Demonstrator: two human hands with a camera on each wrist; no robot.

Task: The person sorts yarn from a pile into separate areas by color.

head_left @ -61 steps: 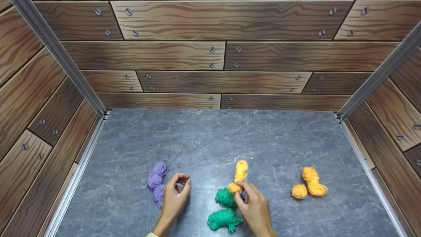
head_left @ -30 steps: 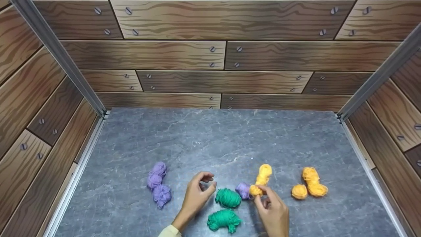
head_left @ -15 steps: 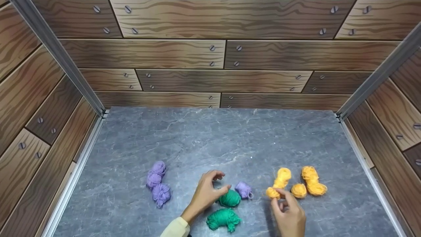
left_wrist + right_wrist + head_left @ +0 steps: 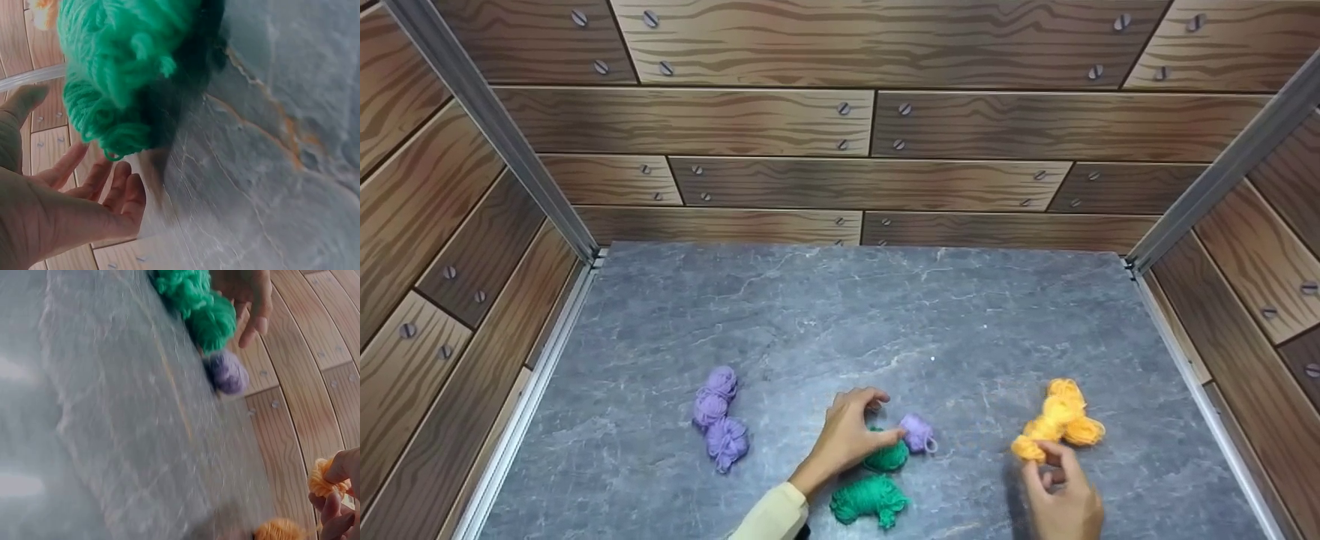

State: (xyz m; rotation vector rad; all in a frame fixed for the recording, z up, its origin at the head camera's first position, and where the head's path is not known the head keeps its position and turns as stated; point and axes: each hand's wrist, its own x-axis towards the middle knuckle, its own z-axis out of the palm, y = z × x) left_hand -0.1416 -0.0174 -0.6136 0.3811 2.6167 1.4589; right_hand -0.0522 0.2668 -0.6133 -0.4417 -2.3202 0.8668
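My right hand point(image 4: 1066, 489) pinches one end of a yellow skein of yarn point(image 4: 1057, 412), held up over an orange skein point(image 4: 1084, 431) at the right. A small orange yarn ball point(image 4: 278, 530) shows below in the right wrist view; in the head view the held skein covers it. With fingers parted and loosely bent, my left hand point(image 4: 851, 431) hovers above a green skein point(image 4: 889, 456) and holds nothing. A second green skein point(image 4: 868, 501) lies nearer to me. Just right of the left thumb lies a small purple skein point(image 4: 916, 433).
At the left, a purple yarn bundle point(image 4: 727, 444) lies against a longer purple skein point(image 4: 715, 397). The grey marbled tabletop point(image 4: 810, 315) is bordered by wood-patterned walls point(image 4: 780, 124) and a metal rail point(image 4: 529, 397) on the left.
My right hand has carried the yellow skein rightward from beside the green skeins to over the orange yarn. My left hand has moved right, from the purple yarn to above the green skein.
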